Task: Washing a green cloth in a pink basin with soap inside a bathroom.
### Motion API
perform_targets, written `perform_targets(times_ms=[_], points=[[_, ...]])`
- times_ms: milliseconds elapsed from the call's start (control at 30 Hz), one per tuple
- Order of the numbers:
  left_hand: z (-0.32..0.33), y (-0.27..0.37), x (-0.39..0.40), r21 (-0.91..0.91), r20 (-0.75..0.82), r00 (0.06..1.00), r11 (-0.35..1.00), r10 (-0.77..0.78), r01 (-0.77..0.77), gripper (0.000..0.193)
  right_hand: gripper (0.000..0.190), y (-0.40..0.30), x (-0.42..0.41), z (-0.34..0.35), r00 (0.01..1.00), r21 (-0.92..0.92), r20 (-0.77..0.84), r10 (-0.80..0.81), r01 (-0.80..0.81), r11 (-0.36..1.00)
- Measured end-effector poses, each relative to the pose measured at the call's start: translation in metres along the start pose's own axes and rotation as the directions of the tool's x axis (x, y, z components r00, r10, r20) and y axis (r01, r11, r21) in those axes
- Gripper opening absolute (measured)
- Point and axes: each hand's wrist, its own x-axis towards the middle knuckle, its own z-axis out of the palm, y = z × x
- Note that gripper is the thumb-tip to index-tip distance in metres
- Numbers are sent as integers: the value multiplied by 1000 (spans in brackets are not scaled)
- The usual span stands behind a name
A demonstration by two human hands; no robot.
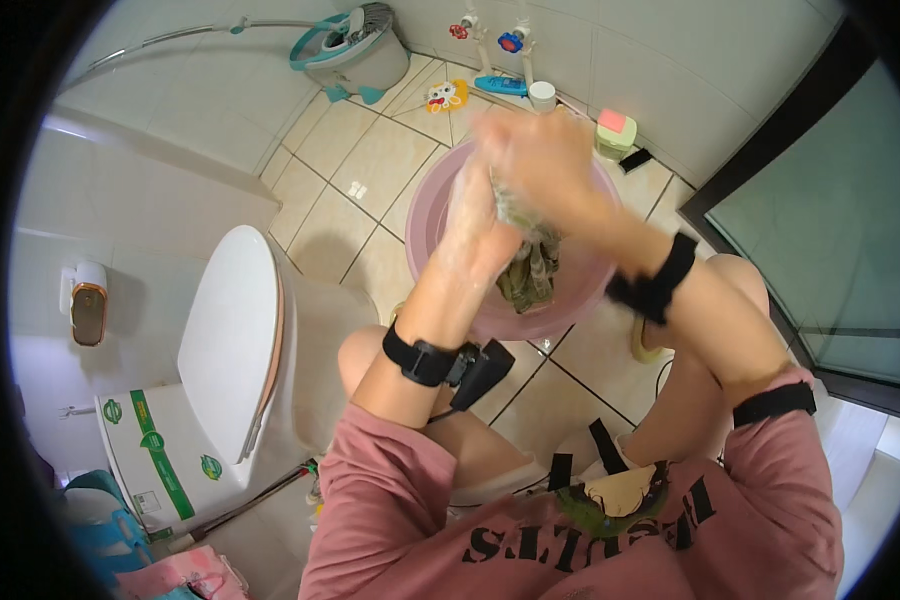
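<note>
A pink plastic basin (430, 202) stands on the tiled floor between my knees. Over it, my left hand (474, 199) grips a wet olive-green cloth (529, 274), its palm turned toward the other hand. My right hand (544, 169), blurred, is pressed against the upper part of the same cloth. The fabric is bunched between both hands, with whitish suds on it, and its lower folds hang into the basin. My fingers partly hide the upper cloth. Wet skin shows on my left wrist.
A white toilet (229, 337) with its lid up stands on the left. At the back are a mop bucket (360, 64), a blue brush (500, 85), a white-lidded jar (542, 94) and a green soap box (615, 135). A dark-framed glass door (855, 225) is at right.
</note>
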Motion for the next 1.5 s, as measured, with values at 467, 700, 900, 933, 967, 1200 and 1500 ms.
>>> perform_targets(times_ms=[467,700,900,933,967,1200,1500], points=[[21,37,-26,829,217,815,340,537,-445,59,44,8,32,-72,747,782,580,325,-622,35],[38,18,-29,851,268,702,179,660,-493,49,46,-5,30,-55,857,783,377,351,-497,373],[44,19,-30,853,225,738,238,636,-465,49,40,5,32,-53,813,827,494,309,-549,122],[44,18,-28,852,225,738,240,636,-466,49,36,7,35,-58,761,807,571,308,-589,-41],[42,16,-23,831,196,775,317,601,-456,48,32,10,38,-62,707,764,644,292,-613,-202],[-7,30,-12,740,120,993,668,-8,-84,42,28,66,51,-78,628,778,629,458,-519,-356],[27,4,-13,679,329,837,507,436,-531,20,29,39,38,-72,581,710,696,422,-646,-282]])
